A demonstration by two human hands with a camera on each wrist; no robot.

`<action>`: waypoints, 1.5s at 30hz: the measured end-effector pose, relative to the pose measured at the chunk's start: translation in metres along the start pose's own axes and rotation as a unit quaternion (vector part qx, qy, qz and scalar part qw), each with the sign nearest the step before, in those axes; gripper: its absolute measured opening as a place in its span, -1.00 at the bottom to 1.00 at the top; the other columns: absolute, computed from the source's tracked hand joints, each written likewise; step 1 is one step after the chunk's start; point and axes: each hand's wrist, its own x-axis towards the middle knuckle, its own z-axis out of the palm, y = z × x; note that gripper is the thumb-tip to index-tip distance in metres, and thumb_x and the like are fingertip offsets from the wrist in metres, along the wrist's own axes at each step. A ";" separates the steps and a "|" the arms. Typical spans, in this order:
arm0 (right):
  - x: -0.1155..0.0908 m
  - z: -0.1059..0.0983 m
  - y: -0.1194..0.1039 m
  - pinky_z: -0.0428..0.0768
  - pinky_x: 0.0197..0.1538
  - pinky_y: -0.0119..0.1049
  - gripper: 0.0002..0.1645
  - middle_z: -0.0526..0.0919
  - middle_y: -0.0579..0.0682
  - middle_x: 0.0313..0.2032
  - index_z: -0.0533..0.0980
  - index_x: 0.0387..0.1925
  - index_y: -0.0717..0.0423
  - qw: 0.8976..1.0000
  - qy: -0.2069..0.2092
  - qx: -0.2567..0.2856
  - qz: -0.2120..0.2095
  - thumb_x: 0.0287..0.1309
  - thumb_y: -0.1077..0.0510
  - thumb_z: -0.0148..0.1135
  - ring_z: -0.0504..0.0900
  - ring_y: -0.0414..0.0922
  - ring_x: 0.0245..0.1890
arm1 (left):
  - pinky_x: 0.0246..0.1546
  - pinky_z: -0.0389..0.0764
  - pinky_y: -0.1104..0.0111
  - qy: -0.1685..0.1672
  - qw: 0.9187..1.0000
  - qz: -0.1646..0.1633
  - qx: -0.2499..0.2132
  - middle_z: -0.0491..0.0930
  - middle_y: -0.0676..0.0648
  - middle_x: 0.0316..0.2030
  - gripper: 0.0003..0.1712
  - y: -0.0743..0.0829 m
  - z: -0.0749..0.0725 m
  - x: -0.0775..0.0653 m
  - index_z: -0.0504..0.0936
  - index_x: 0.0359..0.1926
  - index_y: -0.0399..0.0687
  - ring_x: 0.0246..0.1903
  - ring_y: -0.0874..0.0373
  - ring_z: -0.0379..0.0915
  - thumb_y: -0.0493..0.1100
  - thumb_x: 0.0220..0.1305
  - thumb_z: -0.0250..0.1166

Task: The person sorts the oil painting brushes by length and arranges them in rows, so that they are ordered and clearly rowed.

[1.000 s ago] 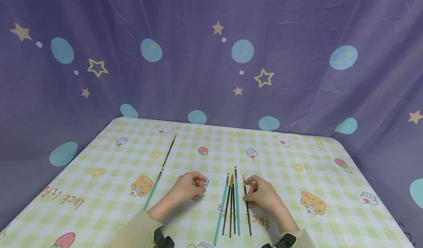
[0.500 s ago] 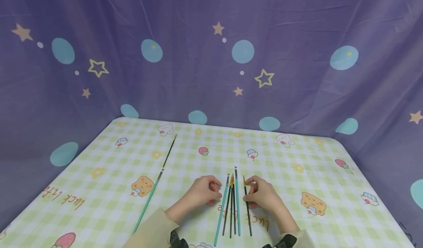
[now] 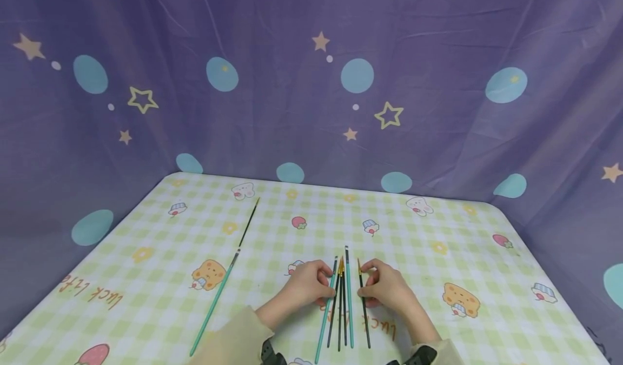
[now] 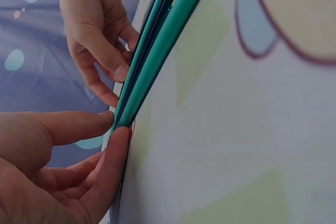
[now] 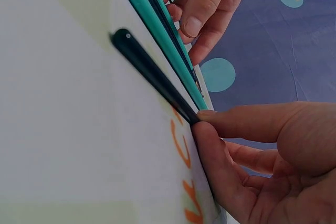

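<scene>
Several thin paintbrushes (image 3: 342,300) lie side by side on the checked tablecloth (image 3: 428,235), near its front edge. My left hand (image 3: 327,283) pinches the leftmost teal brush (image 3: 325,313) between thumb and finger. The left wrist view shows those fingertips (image 4: 116,125) meeting on the teal handle (image 4: 163,40). My right hand (image 3: 364,288) pinches the rightmost black brush (image 3: 363,311), which lies a little apart from the others. In the right wrist view, thumb and forefinger (image 5: 210,121) close on that black handle (image 5: 149,74), with the teal brushes (image 5: 157,22) beyond it.
One long brush (image 3: 225,276) with a teal handle and a black end lies alone at the left, slanting towards the back. Purple star-print cloth (image 3: 311,84) hangs behind and beside the table. Both sleeves are beige.
My left hand has slid right across the cloth and now pinches the leftmost teal brush. The right hand has kept its hold on the black brush.
</scene>
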 end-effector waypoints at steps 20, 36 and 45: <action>-0.003 0.000 -0.004 0.57 -0.56 -0.30 -0.52 0.47 0.02 -0.55 0.42 -0.12 0.19 1.000 0.008 0.002 0.006 -0.16 0.32 0.36 0.52 -0.17 -0.70 | -0.71 0.49 0.40 0.009 0.999 -0.015 0.034 0.42 -0.06 -0.58 -0.62 0.007 0.004 0.001 0.45 -0.26 -0.27 -0.78 0.20 0.41 -0.44 -0.17 0.37; -0.001 0.000 -0.001 0.58 -0.56 -0.31 -0.51 0.48 0.01 -0.55 0.42 -0.11 0.18 1.000 0.005 0.000 0.003 -0.17 0.31 0.36 0.53 -0.18 -0.70 | -0.73 0.52 0.37 0.006 0.999 -0.053 0.007 0.41 -0.10 -0.51 -0.64 0.011 0.002 -0.001 0.43 -0.27 -0.27 -0.73 0.15 0.37 -0.47 -0.18 0.30; -0.002 0.000 -0.003 0.57 -0.57 -0.31 -0.52 0.47 0.02 -0.55 0.42 -0.12 0.18 1.000 0.010 -0.001 0.011 -0.17 0.33 0.36 0.52 -0.18 -0.70 | -0.70 0.53 0.37 0.005 0.998 -0.060 -0.022 0.41 -0.11 -0.47 -0.65 0.009 0.002 -0.004 0.45 -0.24 -0.27 -0.60 0.11 0.38 -0.47 -0.14 0.27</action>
